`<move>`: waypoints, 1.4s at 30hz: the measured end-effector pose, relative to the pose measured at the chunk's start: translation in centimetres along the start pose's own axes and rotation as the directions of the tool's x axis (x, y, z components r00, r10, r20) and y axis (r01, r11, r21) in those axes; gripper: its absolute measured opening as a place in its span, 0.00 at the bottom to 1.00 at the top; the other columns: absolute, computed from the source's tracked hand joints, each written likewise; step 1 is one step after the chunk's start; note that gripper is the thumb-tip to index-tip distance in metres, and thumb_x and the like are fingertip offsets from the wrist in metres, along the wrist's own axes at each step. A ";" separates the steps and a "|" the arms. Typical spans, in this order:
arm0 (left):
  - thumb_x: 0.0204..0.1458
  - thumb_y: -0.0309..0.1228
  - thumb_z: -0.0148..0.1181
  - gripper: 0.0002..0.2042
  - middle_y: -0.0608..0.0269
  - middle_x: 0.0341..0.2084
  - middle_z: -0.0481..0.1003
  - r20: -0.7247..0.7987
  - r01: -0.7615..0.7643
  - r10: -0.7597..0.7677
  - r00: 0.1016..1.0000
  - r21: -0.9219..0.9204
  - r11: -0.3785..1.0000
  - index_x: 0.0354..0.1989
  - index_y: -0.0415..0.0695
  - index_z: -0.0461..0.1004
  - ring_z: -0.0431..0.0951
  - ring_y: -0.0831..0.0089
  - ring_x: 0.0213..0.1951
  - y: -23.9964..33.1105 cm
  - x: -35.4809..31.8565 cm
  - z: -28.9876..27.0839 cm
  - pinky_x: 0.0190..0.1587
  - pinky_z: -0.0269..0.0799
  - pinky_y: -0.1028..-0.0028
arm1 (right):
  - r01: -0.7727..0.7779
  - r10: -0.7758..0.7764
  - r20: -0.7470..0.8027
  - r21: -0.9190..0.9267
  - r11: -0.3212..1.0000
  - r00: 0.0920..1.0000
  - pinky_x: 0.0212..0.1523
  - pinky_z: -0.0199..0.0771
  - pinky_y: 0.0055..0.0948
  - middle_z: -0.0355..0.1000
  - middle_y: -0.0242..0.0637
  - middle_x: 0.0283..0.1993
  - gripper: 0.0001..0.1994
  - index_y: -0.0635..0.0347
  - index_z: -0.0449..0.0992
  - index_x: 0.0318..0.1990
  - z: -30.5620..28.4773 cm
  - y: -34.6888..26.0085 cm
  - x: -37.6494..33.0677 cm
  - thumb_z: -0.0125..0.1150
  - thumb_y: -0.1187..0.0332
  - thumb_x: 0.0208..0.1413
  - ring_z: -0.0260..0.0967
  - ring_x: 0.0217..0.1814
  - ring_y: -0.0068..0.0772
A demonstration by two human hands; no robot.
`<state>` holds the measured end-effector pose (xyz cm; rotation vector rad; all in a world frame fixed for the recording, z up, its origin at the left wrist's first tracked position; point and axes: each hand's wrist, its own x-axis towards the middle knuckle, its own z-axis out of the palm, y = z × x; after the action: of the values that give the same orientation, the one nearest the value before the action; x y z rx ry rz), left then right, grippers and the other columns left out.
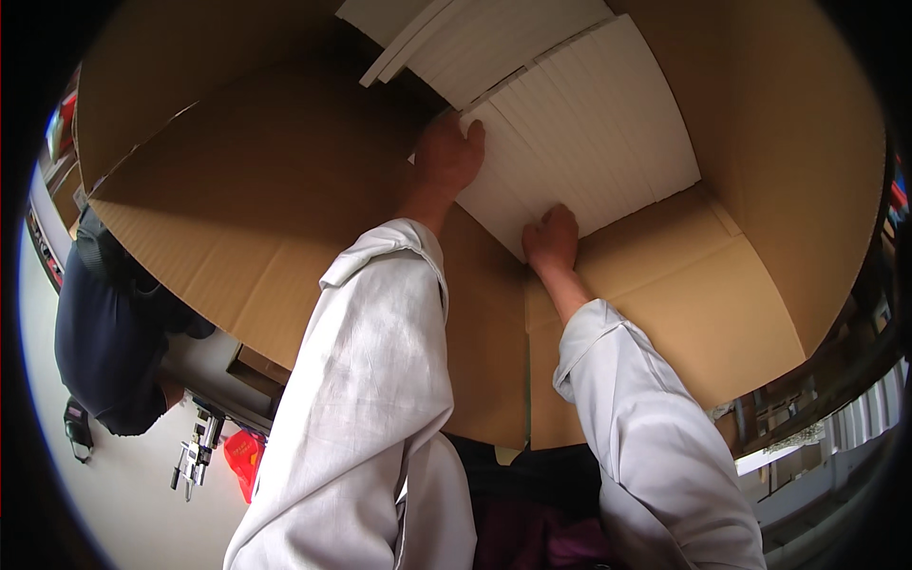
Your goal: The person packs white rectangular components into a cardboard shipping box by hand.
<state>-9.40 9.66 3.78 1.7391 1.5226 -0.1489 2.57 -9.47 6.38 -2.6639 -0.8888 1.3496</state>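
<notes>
Inside a large open cardboard carton, thin white flat pieces stand packed side by side in a row. My left hand grips the left end of this row, its thumb over the top and its other fingers partly hidden down the side. At the row's near left corner, my right hand is closed with curled fingers against the white edge. Whether each hand holds one piece or more cannot be made out. Behind lies another white row, with a piece jutting out at its left.
The carton's left flap bends out wide, and its right wall rises beside the white row. Beyond the left flap are a person in dark clothes, a metal tool and a red object.
</notes>
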 end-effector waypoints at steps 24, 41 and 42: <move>0.50 0.45 0.66 0.30 0.41 0.51 0.75 -0.064 0.005 -0.001 0.998 0.062 0.998 0.55 0.35 0.73 0.74 0.46 0.55 0.8 -1.0 -0.2 0.59 0.68 0.54 | 0.108 -0.091 0.117 -0.151 0.983 0.989 0.49 0.74 0.52 0.76 0.56 0.39 0.12 0.64 0.75 0.38 -4.0 -1.0 4.0 0.56 0.63 0.55 0.74 0.45 0.61; 0.50 0.31 0.60 0.22 0.39 0.50 0.70 -0.489 -0.126 0.132 0.862 0.045 0.991 0.53 0.34 0.70 0.69 0.48 0.53 4.9 3.2 -1.7 0.61 0.61 0.53 | 0.126 -0.122 0.034 -0.340 0.932 0.992 0.53 0.74 0.50 0.74 0.62 0.46 0.22 0.73 0.69 0.45 -8.4 0.2 11.4 0.59 0.61 0.50 0.74 0.51 0.62; 0.49 0.31 0.60 0.22 0.40 0.50 0.70 -0.524 -0.125 0.131 0.842 0.046 0.991 0.53 0.34 0.70 0.69 0.48 0.53 4.2 3.9 -2.5 0.61 0.61 0.53 | 0.101 -0.087 0.060 -0.303 0.948 0.994 0.54 0.74 0.50 0.74 0.62 0.47 0.23 0.74 0.69 0.46 -8.7 -0.2 11.2 0.59 0.61 0.49 0.73 0.52 0.62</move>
<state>-5.68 14.42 5.31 1.9859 1.7730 0.4294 14.15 -1.75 3.65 -2.7710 -1.3129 1.3551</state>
